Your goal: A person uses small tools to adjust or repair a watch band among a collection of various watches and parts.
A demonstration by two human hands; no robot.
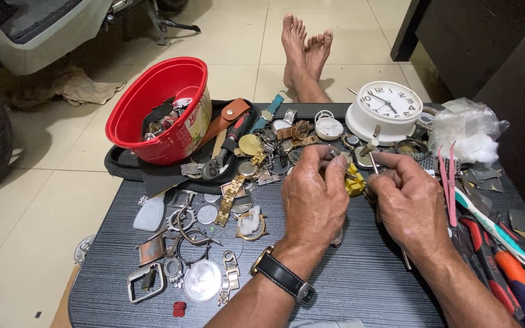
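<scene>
Two hands raised over dark ribbed table [360, 285], amid scattered watch parts. Left hand [314, 197]: fingers curled, thumb and fingertips pinched on small yellow holder block [355, 184] at table centre. Right hand [409, 203]: fingers closed around thin metal tool [373, 159], tip upward, just beside block. Red bowl [160, 109] far left; white clock [387, 109] behind; tweezers [448, 182] right.

Bucket [159, 109] at the table's [360, 285] far left, clock [384, 109] at far right. Watch parts [208, 243] scattered between and nearer, pliers [493, 267] along right edge.
</scene>
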